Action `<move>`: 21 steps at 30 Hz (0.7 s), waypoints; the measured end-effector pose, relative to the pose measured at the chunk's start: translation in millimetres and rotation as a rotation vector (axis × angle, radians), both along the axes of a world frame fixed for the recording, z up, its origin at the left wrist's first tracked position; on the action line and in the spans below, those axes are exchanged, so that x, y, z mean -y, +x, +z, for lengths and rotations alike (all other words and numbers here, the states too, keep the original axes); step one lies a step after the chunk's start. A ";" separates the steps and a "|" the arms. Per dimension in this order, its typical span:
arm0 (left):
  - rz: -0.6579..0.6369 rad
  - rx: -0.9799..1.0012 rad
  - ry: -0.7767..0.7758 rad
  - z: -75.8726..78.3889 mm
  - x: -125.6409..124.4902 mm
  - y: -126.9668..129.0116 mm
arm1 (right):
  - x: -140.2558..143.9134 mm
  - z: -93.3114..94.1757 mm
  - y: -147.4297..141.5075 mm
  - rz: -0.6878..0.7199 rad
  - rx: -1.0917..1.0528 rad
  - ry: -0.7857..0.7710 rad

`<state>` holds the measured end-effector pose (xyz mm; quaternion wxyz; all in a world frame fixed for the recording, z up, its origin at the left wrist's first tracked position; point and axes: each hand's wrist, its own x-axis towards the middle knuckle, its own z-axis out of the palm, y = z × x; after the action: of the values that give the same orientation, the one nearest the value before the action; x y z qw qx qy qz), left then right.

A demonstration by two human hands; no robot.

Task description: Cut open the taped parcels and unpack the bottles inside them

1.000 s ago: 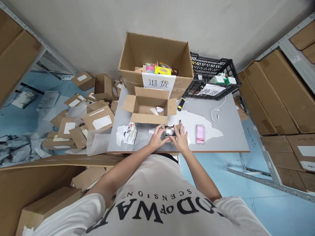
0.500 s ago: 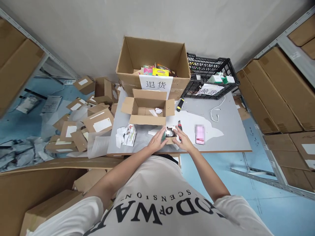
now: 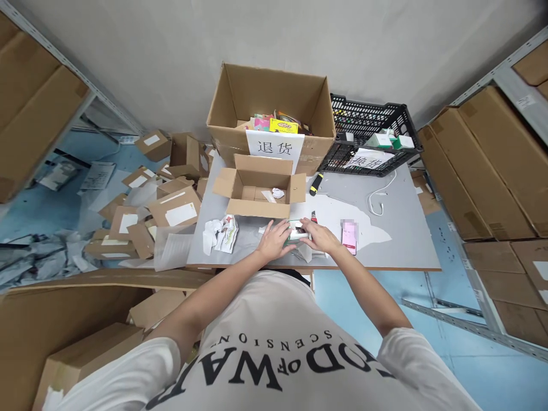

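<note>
Between my two hands, near the table's front edge, is a small white-and-green box [image 3: 296, 233]. My left hand [image 3: 274, 242] curls around its left side, thumb toward the front. Along its right side my right hand [image 3: 319, 235] grips it, fingers bent over the top edge. What lies inside is mostly covered; only a dark patch shows. A utility knife [image 3: 314, 216] with a red part is partly hidden behind my right hand. Just beyond my hands stands an open cardboard box [image 3: 262, 208] holding scraps of white paper.
A large carton [image 3: 222, 137] of colourful packs stands at the back beside a black crate [image 3: 355, 165] with boxes. A phone [image 3: 349, 237], a white cable [image 3: 377, 200], a yellow-black cutter [image 3: 316, 184] and crumpled packaging [image 3: 226, 234] lie on the table. Cardboard boxes [image 3: 175, 208] pile up at left.
The shiny round object seen in the small box is now covered from view, and a white surface shows on top. My right hand's fingers have come over the box's edge.
</note>
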<state>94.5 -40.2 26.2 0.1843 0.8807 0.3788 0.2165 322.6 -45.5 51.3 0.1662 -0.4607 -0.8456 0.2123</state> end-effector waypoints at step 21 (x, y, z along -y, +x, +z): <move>0.080 0.287 -0.149 -3.2 -26.5 10.1 | -13.9 -20.3 -13.5 0.034 -0.015 0.036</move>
<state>104.6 -13.7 23.0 0.2925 0.8088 0.3985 0.3185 309.1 -31.6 30.9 0.1771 -0.4415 -0.8558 0.2035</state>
